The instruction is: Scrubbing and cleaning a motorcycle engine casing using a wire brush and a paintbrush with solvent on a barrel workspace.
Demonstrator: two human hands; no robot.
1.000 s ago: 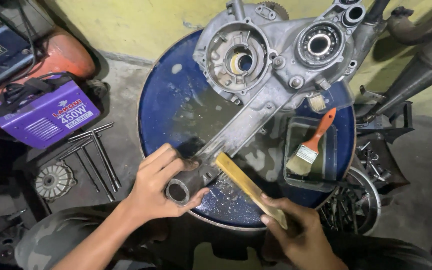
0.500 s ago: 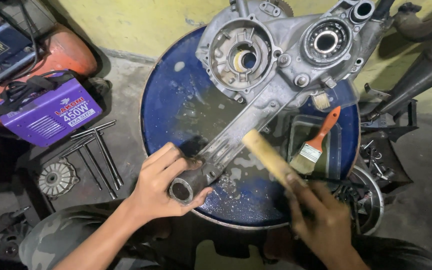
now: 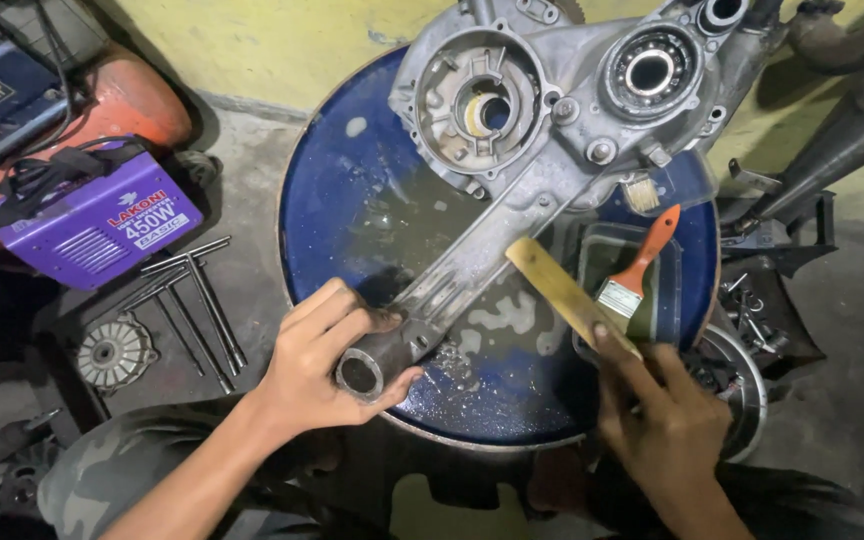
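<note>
Item 1. Grey cast-aluminium engine casing (image 3: 552,130), with two round bearing openings and a long swing arm: lies across the round blue drum lid (image 3: 352,200), body at upper centre of the frame, arm running down to lower centre. The lid is wet and oily.

Item 2. My left hand (image 3: 327,365), lower centre-left: wrapped closed around the tubular pivot end of the casing arm, thumb beneath, fingers over the top. The open bore of the tube faces me, just below my palm.

Item 3. My right hand (image 3: 667,420), lower right: closed on the lower end of a flat yellow wooden stick (image 3: 562,290). The stick slants up and left, its far tip beside the casing arm; I cannot tell whether it touches.

Item 4. Orange-handled flat paintbrush (image 3: 637,270): rests in a dark rectangular tray (image 3: 682,300) on the lid's right side, just beside the stick.

Item 5. Floor, left of frame: purple box-shaped welding machine (image 3: 97,230), steel T-handle wrenches (image 3: 197,300), round finned metal disc (image 3: 112,352).

Risk, as I judge it: the oily film could let the casing slide or pivot on the lid if my left hold slackens, since only the arm end is gripped and the heavy body lies well away from it. The stick could skid off wet metal and knock the brush or tray.
</note>
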